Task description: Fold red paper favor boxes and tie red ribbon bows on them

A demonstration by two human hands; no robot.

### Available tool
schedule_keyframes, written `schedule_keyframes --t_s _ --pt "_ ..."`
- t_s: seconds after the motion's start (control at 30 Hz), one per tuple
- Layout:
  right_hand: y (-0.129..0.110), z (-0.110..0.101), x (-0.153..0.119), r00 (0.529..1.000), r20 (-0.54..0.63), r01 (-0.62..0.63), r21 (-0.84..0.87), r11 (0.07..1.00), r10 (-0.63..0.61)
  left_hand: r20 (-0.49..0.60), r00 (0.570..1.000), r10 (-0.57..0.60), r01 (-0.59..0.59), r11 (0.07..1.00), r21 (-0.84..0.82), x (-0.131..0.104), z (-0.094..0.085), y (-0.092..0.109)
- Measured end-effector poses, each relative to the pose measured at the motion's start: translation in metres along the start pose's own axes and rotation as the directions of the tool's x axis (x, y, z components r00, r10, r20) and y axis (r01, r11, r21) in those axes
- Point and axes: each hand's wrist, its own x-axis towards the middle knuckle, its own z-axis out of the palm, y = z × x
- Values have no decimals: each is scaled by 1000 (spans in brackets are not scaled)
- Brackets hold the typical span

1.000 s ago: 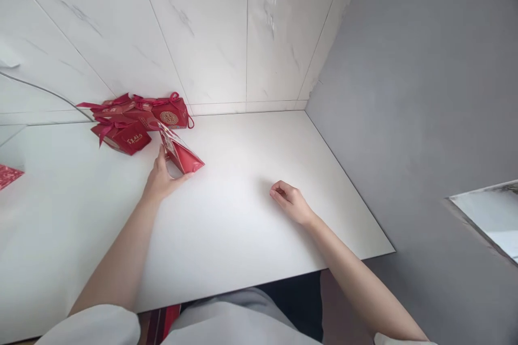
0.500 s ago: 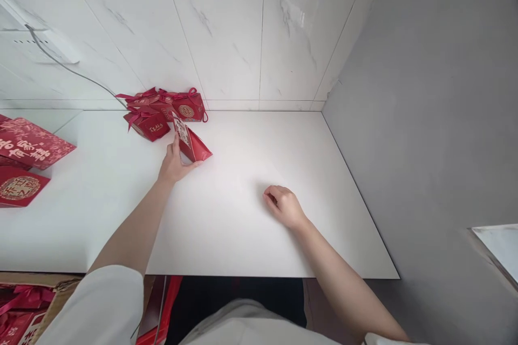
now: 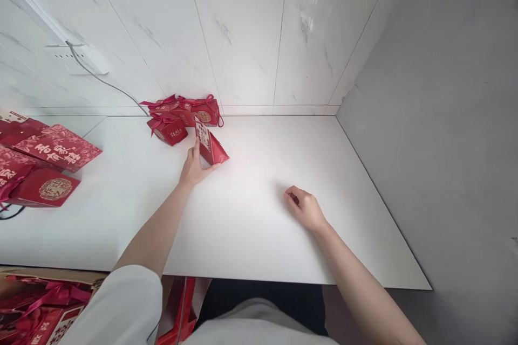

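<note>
My left hand [image 3: 193, 168] holds a red wedge-shaped gift box [image 3: 216, 152] on the white tabletop, thumb along its near edge and fingers at its left side. A pale printed panel with dark characters shows on the box. Just behind it, against the wall, stand several small red gift boxes [image 3: 171, 132] tied with dark pink ribbons, one bearing a round gold emblem. My right hand [image 3: 305, 206] rests on the table to the right, fingers curled in, with nothing visible in them.
More red gift boxes [image 3: 67, 146] stand at the table's left. Below the front edge, a cardboard carton [image 3: 97, 282] holds ribboned red boxes. A grey cable [image 3: 109, 84] runs from the wall socket [image 3: 87, 59] down behind the boxes. A grey wall [image 3: 437, 135] bounds the right side.
My view has turned left, so everything sits farther right and more boxes show at the left. My left hand stays on the gift box; my right hand remains curled.
</note>
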Motion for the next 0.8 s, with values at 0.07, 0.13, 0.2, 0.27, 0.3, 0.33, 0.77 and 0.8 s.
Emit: schedule_keyframes --t_s 0.07,0.13,0.2,0.27,0.3,0.33,0.77,0.8 --pt "0 0 0 1000 -3 -10 8 1000 10 20 999 25 -25 1000 -14 -1 -1 0" --pt "0 1 1 1000 -12 -17 13 1000 17 34 999 40 -39 999 -21 -1 -1 -1" --pt "0 3 3 999 -36 -29 11 1000 29 36 998 47 -46 999 -22 -1 -1 -2" --pt "1 5 6 997 -65 -39 9 999 40 35 998 57 -56 998 -28 -1 0 -3" --pt "2 6 8 996 -78 -40 10 999 41 35 998 60 -59 998 -30 -2 0 -3" --pt "3 6 9 995 -89 -38 12 999 39 36 997 62 -60 998 -31 -3 0 -2" --pt "-36 -23 -110 573 -817 -70 36 997 69 38 997 67 -67 998 7 -15 -4 12" --pt "-34 -17 -133 464 -881 -95 61 994 99 36 997 70 -70 998 8 -15 -4 12"
